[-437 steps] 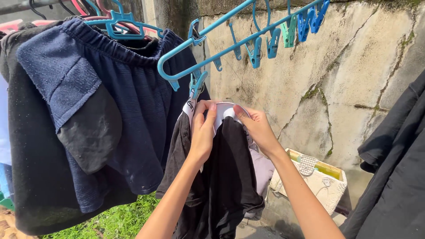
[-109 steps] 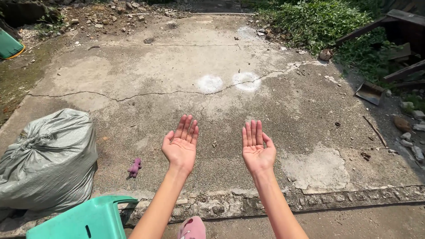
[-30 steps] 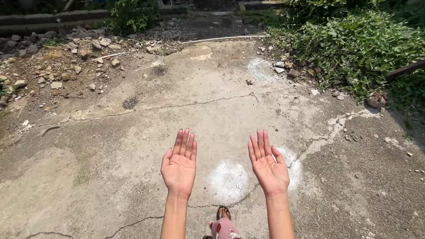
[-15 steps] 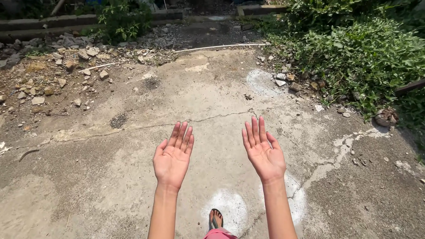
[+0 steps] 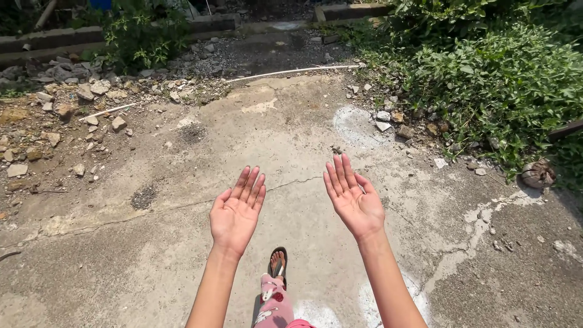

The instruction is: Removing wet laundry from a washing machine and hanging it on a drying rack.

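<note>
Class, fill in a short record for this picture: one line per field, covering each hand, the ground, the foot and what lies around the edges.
left hand: open, palm up, holding nothing
right hand: open, palm up, holding nothing
ground: cracked concrete slab in sunlight
foot: dark sandal stepping forward between the arms, pink patterned trouser leg above it
left edge: loose stones and rubble
right edge: green leafy plants
far side: thin white pipe lying along the slab's edge
marks: pale round patch on the concrete
</note>
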